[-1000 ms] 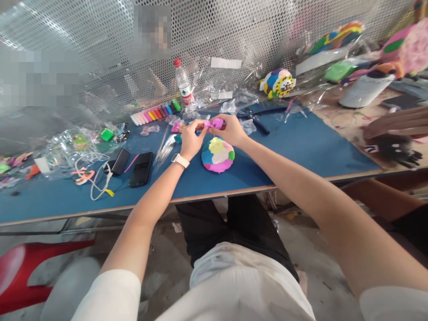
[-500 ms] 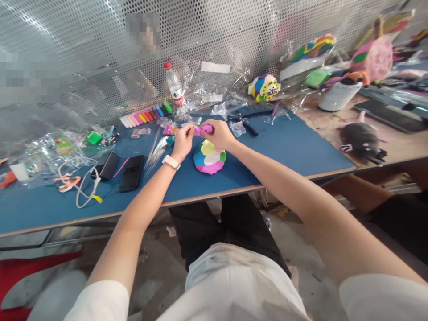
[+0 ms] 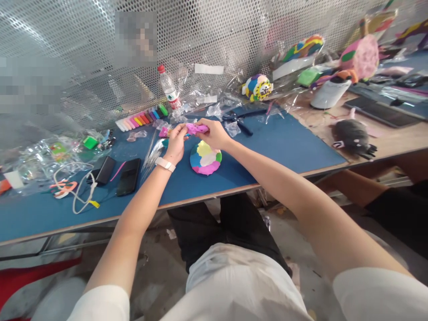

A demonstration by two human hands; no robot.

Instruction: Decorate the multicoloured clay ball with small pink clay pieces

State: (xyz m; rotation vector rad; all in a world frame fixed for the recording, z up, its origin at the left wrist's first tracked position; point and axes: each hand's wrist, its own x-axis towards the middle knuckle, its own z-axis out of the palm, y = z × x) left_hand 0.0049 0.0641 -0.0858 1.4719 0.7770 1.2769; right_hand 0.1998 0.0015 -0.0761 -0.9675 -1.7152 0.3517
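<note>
1. At the far left of our blue tabletop, crumpled clear packaging lies in a heap, with a green block at its right end.
2. Nearer to us, a white cable lies in loops; beside it are a black case and a black phone, a thin pink strip between them.
3. Farther back, we have a row of coloured sticks, then a red-capped bottle by the perforated metal screen.
4. Our left hand, a white band on its wrist, pinches the left end of a purple piece between thumb and fingers.
5. That piece stretches between our hands, just beyond a round patchwork piece lying on the tabletop.
6. Our right hand grips the piece's other end, fingertips closed on it.
7. Right of our hands lies a dark-handled tool; behind it sits a multicoloured figure with a yellow-rimmed face.
8. At far right, a dark grey figure lies on a wooden surface.
</note>
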